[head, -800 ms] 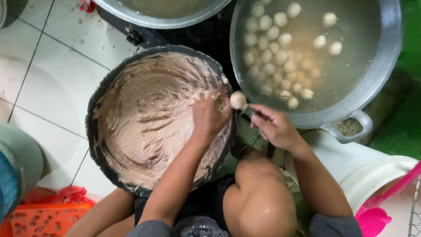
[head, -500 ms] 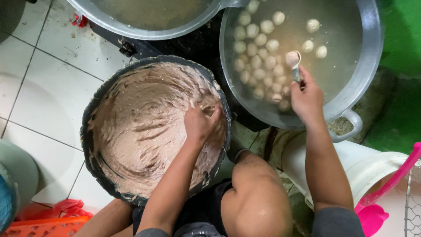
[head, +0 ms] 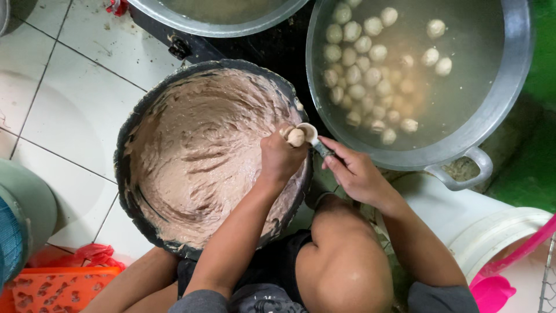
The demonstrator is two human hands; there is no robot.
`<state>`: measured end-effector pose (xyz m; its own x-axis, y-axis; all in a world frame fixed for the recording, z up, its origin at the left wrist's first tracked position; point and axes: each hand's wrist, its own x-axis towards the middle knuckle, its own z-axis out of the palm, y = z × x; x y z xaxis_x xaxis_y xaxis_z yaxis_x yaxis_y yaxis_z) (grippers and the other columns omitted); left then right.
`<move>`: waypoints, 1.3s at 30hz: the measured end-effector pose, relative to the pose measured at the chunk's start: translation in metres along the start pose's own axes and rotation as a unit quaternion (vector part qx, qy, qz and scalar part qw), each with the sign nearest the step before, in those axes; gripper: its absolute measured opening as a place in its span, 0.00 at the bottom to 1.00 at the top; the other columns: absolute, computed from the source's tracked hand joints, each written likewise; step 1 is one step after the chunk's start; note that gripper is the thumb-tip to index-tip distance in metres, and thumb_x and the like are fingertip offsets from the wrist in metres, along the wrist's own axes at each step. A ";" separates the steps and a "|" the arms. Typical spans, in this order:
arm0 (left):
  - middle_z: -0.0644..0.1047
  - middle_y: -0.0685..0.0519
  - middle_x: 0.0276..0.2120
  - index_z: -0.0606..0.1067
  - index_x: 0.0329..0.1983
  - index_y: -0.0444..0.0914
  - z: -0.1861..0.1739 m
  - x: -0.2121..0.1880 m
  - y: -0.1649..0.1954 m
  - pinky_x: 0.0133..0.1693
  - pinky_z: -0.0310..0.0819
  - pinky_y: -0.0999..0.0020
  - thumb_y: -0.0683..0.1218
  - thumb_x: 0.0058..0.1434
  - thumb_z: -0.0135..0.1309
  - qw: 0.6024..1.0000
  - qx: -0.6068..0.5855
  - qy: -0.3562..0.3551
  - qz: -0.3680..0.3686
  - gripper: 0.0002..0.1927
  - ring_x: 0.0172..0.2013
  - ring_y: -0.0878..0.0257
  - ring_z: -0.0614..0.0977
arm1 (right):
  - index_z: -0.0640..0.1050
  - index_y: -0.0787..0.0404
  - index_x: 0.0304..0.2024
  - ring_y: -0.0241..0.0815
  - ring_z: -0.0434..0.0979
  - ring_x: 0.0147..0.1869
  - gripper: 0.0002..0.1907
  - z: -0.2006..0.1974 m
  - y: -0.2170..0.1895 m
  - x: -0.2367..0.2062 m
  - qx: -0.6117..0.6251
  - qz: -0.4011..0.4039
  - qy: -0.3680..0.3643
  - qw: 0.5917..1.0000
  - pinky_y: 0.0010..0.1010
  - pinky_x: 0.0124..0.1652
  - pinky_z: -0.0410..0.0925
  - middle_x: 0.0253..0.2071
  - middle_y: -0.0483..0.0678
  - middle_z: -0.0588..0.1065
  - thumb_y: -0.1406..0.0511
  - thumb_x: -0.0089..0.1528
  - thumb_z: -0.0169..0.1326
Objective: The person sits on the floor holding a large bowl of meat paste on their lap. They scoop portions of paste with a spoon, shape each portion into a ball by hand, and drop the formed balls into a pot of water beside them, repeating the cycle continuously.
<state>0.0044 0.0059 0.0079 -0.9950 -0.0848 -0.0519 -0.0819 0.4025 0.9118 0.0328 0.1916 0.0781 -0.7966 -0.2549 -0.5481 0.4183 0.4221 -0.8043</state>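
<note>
My left hand (head: 282, 157) is clenched, squeezing a paste ball (head: 296, 137) over the dark basin (head: 128, 174). My right hand (head: 354, 172) grasps the spoon (head: 313, 139), touching the ball.

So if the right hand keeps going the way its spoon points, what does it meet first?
Probably the pale ball of paste squeezed up from the left hand. The right hand aims its small metal spoon up-left, its bowl right beside that ball; whether they touch is unclear.
</note>
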 end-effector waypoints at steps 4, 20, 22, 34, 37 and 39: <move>0.80 0.45 0.26 0.78 0.32 0.41 -0.002 0.000 -0.009 0.33 0.78 0.55 0.46 0.49 0.66 0.995 0.071 -0.060 0.021 0.09 0.30 0.45 0.84 | 0.66 0.63 0.71 0.28 0.65 0.25 0.26 0.003 -0.005 0.005 0.111 0.036 -0.077 0.990 0.21 0.26 0.64 0.34 0.42 0.75 0.64 0.70 0.45; 0.82 0.36 0.46 0.78 0.52 0.35 -0.037 0.008 -0.054 0.53 0.79 0.51 0.71 0.55 0.54 0.963 0.158 -0.127 -0.179 0.38 0.49 0.42 0.84 | 0.76 0.60 0.64 0.46 0.76 0.34 0.23 -0.106 0.029 0.074 -0.184 -0.014 0.357 0.916 0.36 0.36 0.69 0.39 0.55 0.79 0.69 0.65 0.53; 0.81 0.35 0.43 0.77 0.50 0.31 -0.033 0.006 -0.055 0.49 0.78 0.51 0.69 0.56 0.57 0.980 0.148 -0.103 -0.088 0.37 0.44 0.41 0.83 | 0.77 0.64 0.60 0.53 0.81 0.40 0.21 -0.110 0.028 0.073 -0.301 -0.060 0.372 0.876 0.42 0.43 0.72 0.40 0.60 0.80 0.70 0.64 0.55; 0.78 0.42 0.24 0.77 0.28 0.37 -0.009 0.006 -0.020 0.31 0.76 0.54 0.51 0.62 0.63 0.998 0.051 -0.012 0.018 0.14 0.26 0.45 0.81 | 0.73 0.65 0.51 0.32 0.72 0.26 0.09 -0.057 0.004 0.030 0.032 -0.021 0.214 0.976 0.25 0.24 0.65 0.36 0.46 0.77 0.69 0.69 0.51; 0.78 0.44 0.24 0.76 0.31 0.37 -0.006 0.006 -0.016 0.30 0.77 0.57 0.49 0.59 0.64 1.000 0.014 0.005 0.023 0.12 0.26 0.46 0.83 | 0.74 0.63 0.53 0.30 0.73 0.24 0.13 -0.024 -0.007 0.020 0.003 -0.013 0.053 0.999 0.22 0.23 0.67 0.34 0.44 0.79 0.67 0.67 0.51; 0.79 0.44 0.26 0.77 0.33 0.38 -0.004 0.006 -0.016 0.30 0.78 0.57 0.47 0.56 0.64 0.999 0.007 0.004 0.036 0.09 0.27 0.46 0.83 | 0.76 0.63 0.56 0.30 0.71 0.24 0.15 -0.008 -0.012 0.016 -0.058 -0.020 0.050 0.997 0.22 0.24 0.66 0.29 0.47 0.77 0.66 0.67 0.53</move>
<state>0.0004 -0.0051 -0.0053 -0.9978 -0.0633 0.0173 -0.0110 0.4212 0.9069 0.0113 0.1894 0.0812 -0.8540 -0.1882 -0.4851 0.3357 0.5130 -0.7900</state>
